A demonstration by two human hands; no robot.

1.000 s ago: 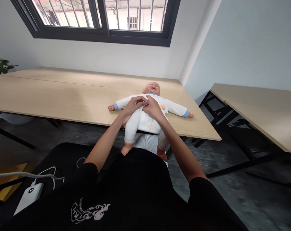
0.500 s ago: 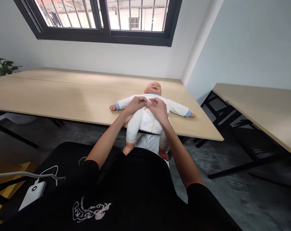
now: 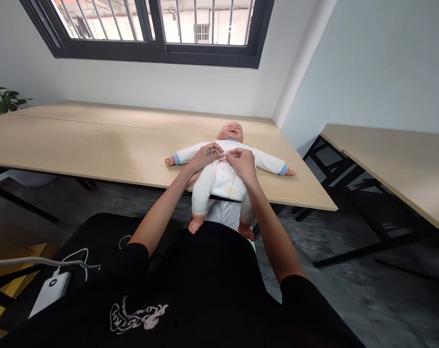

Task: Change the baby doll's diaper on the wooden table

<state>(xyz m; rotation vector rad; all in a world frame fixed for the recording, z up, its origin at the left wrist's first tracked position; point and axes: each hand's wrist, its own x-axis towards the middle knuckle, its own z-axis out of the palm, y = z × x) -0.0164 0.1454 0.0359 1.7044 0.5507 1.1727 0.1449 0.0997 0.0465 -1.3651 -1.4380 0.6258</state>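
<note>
A baby doll (image 3: 231,131) in a white romper (image 3: 223,180) with blue cuffs lies on its back on the wooden table (image 3: 96,145), arms spread, legs hanging over the near edge. My left hand (image 3: 206,155) pinches the romper's front at the chest on the doll's left side of the picture. My right hand (image 3: 242,162) pinches the opposite flap beside it. The two hands are a little apart, with a strip of pink showing between the flaps. Both hands have their fingers closed on the cloth.
A second wooden table (image 3: 389,159) stands at the right with black legs. A white power bank (image 3: 50,291) with a cable lies on a black surface at the lower left. A plant (image 3: 2,99) is at the far left, a barred window (image 3: 150,24) above.
My hands have drawn slightly apart at the doll's chest, parting the romper front. The doll and the rest have hardly shifted.
</note>
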